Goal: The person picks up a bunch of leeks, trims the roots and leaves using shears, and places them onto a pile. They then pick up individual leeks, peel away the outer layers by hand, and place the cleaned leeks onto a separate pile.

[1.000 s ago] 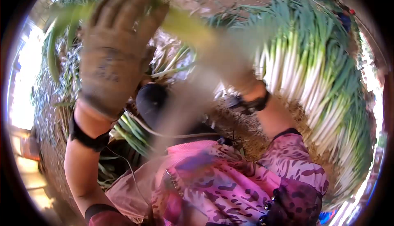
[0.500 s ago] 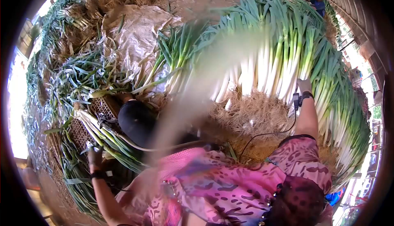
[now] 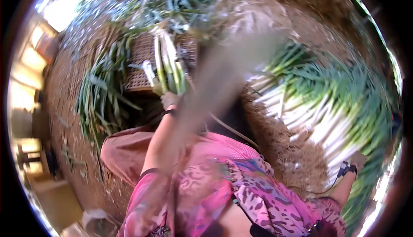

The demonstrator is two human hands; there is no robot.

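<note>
Gloved, my left hand [image 3: 169, 100] is closed at the green part of a few trimmed leeks [image 3: 168, 63], which lie across a woven wicker surface [image 3: 140, 52] with their pale ends pointing away. My right hand [image 3: 358, 158], also gloved and with a black device at the wrist, rests at the lower right on a large pile of leeks [image 3: 318, 112]; its fingers are blurred. A brown mass of roots [image 3: 284, 146] borders the pile's near side. A blurred pale streak crosses the middle of the view and hides part of the scene.
Loose green leaves [image 3: 103, 95] hang beside the wicker surface, with more leaf litter [image 3: 167, 2] behind it. A cable [image 3: 234, 130] runs near my lap. Crumpled sheeting [image 3: 258, 13] covers ground at the back, and a white bag [image 3: 99, 223] sits at lower left.
The view has swung left, so the wicker surface is nearer the middle. My left hand has moved up along the leeks on it. My right hand now appears lower, still at the pile.
</note>
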